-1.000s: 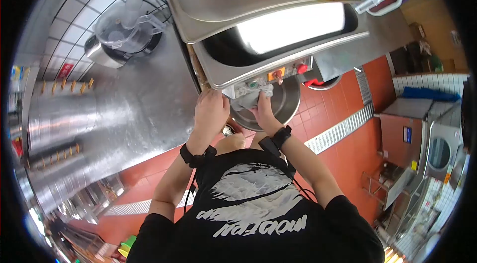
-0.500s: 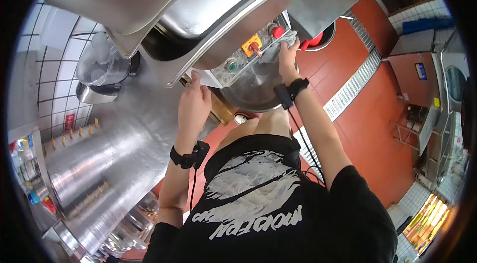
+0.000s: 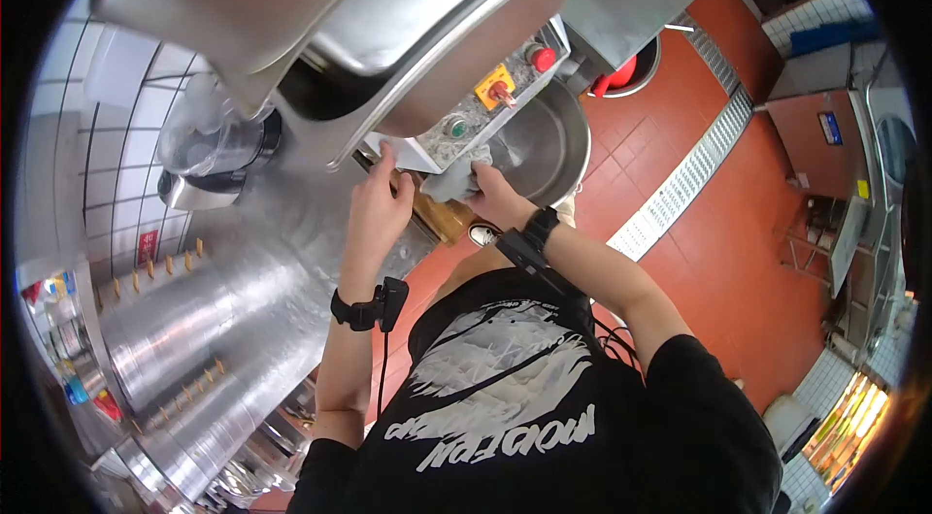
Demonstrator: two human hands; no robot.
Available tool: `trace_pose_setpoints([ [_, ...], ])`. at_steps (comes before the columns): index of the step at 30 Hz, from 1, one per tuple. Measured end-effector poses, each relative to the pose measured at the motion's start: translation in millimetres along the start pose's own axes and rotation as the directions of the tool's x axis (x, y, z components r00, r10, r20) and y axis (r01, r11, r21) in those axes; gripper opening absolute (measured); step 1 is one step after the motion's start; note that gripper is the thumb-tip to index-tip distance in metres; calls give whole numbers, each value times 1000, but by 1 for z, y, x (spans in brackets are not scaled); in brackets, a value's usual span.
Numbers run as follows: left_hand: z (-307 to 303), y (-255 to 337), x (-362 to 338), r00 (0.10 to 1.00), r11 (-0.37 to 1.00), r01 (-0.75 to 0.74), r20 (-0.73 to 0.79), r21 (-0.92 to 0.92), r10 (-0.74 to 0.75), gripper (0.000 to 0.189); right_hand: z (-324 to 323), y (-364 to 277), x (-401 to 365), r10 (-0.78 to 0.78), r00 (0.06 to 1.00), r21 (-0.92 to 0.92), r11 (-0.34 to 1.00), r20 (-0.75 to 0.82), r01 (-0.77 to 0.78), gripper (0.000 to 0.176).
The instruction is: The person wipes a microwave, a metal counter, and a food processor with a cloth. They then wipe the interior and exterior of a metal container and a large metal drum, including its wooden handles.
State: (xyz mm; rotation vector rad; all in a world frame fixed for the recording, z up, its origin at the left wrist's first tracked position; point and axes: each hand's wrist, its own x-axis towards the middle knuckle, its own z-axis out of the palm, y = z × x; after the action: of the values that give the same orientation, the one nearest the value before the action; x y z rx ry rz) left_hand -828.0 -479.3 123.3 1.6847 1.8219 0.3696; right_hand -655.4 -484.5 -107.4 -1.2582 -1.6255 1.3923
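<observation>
My right hand is closed on a grey cloth, which lies at the lower left corner of a control panel. The panel carries a red button, a red switch on a yellow plate and a green button. My left hand touches the panel's white left end with its fingertips, its fingers partly spread and nothing visible in them. Below the panel is a round metal bowl.
Large metal pans hang close above the panel. At the left, a clear-topped appliance stands on a metal counter. A red-lined bin and a drain grate are on the red floor at the right.
My right hand has moved with the cloth from the panel's right end, near the red button, down and left to its lower left corner. My left hand stays nearly in place.
</observation>
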Motion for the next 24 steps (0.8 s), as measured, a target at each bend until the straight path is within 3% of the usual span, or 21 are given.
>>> trace_pose_setpoints([
  [1, 1, -13, 0, 1000, 1000, 11, -22, -12, -11, 56, -12, -23, -7, -94, 995, -12, 995, 22, 94, 32],
  [2, 8, -38, 0, 995, 988, -89, -54, -126, 83, 57, -15, -36, -8, -108, 993, -21, 994, 47, 109, 32],
  [3, 11, -52, -2, 980, 954, -191, -102, -230, 171, 58, -16, -46, -5, 300, 947, 497, 809, 112, -314, 30],
  [4, 15, -67, -7, 980, 955, -179, -131, -238, 151, 58, -13, -57, -4, 571, 732, 782, 234, 370, -578, 30],
  [6, 20, -85, -18, 994, 794, -105, -67, -599, 80, 58, -2, -70, -14, 591, 734, 735, 325, 333, -595, 34],
  [7, 32, -105, -24, 995, 820, -86, -93, -565, 41, 54, -1, -69, -18, 533, 806, 510, 633, 258, -582, 42],
  [8, 36, -109, -33, 993, 812, -84, -117, -577, 20, 54, 1, -69, -20, 437, 873, 212, 852, 217, -479, 50],
  [9, 40, -110, -42, 983, 776, 133, -16, -617, -182, 52, -1, -86, -20, 362, 906, -73, 932, 220, -355, 58],
  [10, 45, -113, -52, 924, 690, 342, 94, -638, -371, 50, 1, -103, -23, 355, 901, -100, 935, 248, -341, 58],
  [12, 60, -121, -69, 912, 600, 333, 89, -728, -400, 56, 9, -137, -27, 11, 979, -291, 955, 206, 50, 63],
  [14, 75, -107, -83, 958, 388, 93, -24, -917, -285, 63, 16, -162, -25, -27, 963, -306, 946, 267, 111, 69],
  [15, 81, -102, -83, 978, 268, 6, -50, -963, -204, 64, 22, -168, -23, -131, 941, -217, 954, 313, 205, 73],
  [16, 87, -98, -83, 970, 246, 4, -56, -969, -236, 64, 26, -173, -23, -230, 910, -122, 950, 346, 287, 76],
  [17, 91, -95, -80, 941, 28, 37, 25, -999, -337, 56, 28, -177, -24, -181, 858, -24, 975, 481, 219, 81],
  [18, 94, -93, -75, 904, -195, 37, 116, -980, -412, 49, 26, -177, -21, -178, 838, -31, 974, 516, 225, 81],
  [19, 103, -97, -68, 894, -216, 7, 103, -976, -436, 49, 19, -177, -18, -169, 813, -98, 959, 557, 266, 81],
  [21, 136, -114, -48, 802, 10, -11, -15, -1000, -597, 36, 0, -184, -11, -207, 778, -228, 883, 594, 409, 73],
  [22, 146, -108, -35, 736, -30, -22, 4, -999, -677, 32, -13, -189, -9, -185, 780, -311, 843, 597, 438, 66],
  [23, 144, -95, -23, 732, -63, -86, -20, -994, -681, 37, -26, -194, -9, -164, 785, -392, 795, 597, 463, 60],
  [24, 141, -82, -10, 731, -93, -148, -45, -985, -681, 43, -39, -195, -10, -13, 819, -448, 832, 574, 327, 50],
])
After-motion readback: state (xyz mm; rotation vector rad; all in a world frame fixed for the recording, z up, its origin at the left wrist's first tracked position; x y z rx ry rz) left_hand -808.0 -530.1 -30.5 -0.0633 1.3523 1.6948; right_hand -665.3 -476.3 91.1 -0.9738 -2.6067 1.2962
